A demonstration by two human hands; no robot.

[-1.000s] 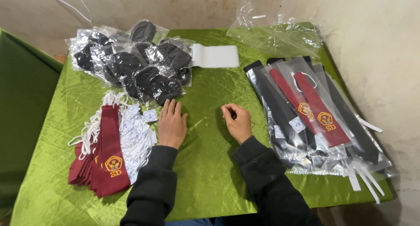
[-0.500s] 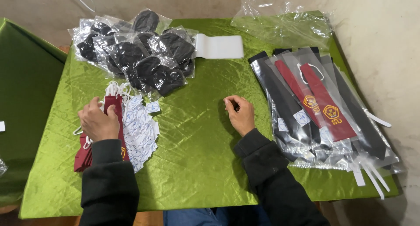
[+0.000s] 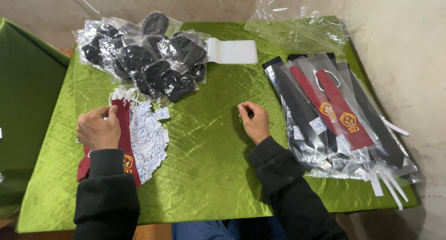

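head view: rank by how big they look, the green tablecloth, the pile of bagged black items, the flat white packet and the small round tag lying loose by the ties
1. green tablecloth
2. pile of bagged black items
3. flat white packet
4. small round tag

The gaps are wide, so nearness to the camera does not alter the order.

The left hand covers the middle part of the dark red fabric ties, so the grip of the fingers is hidden. Under these ties, the heap of small white paper tags is too small to count. Right of the ties, the curled right hand hides its fingertips. The pile of clear plastic sleeves blurs together; its layers cannot be told apart.
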